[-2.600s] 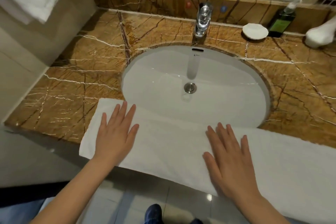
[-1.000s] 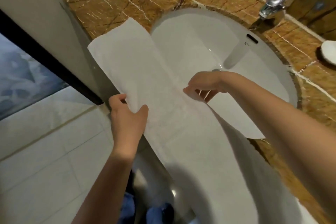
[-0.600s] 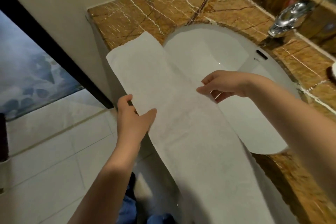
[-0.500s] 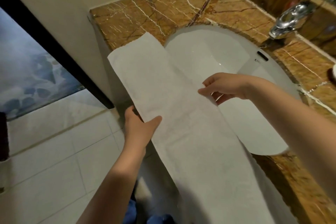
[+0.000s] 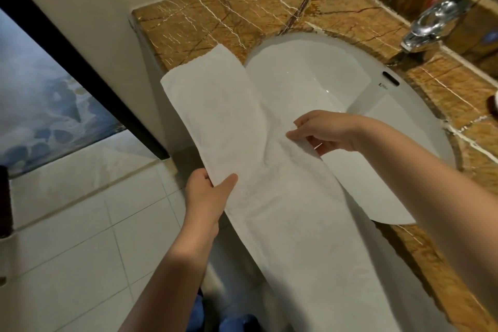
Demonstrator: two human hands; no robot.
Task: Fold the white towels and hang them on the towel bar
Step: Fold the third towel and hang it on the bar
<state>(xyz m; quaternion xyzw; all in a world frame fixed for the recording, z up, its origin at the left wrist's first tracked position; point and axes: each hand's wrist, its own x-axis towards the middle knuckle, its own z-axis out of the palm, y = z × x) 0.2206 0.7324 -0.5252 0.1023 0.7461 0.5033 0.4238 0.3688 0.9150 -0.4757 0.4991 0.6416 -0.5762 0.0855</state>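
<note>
White towel (image 5: 283,210) stretched in a long strip along the front of the table (image 5: 242,16), held by both hands.
Head view: its far end rests on the brown marble just beside the sink (image 5: 336,84), and its middle spans the basin's front rim. The left hand (image 5: 208,194) has its grip pinching the near edge, thumb on top. The right hand (image 5: 326,131) has its grip pinching the far edge over the basin, fingers curled. A chrome faucet (image 5: 431,24) stands behind the sink.

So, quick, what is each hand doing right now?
Left hand: closed, gripping the white towel's near edge, thumb on top.
Right hand: closed, pinching the towel's far edge above the sink.
</note>
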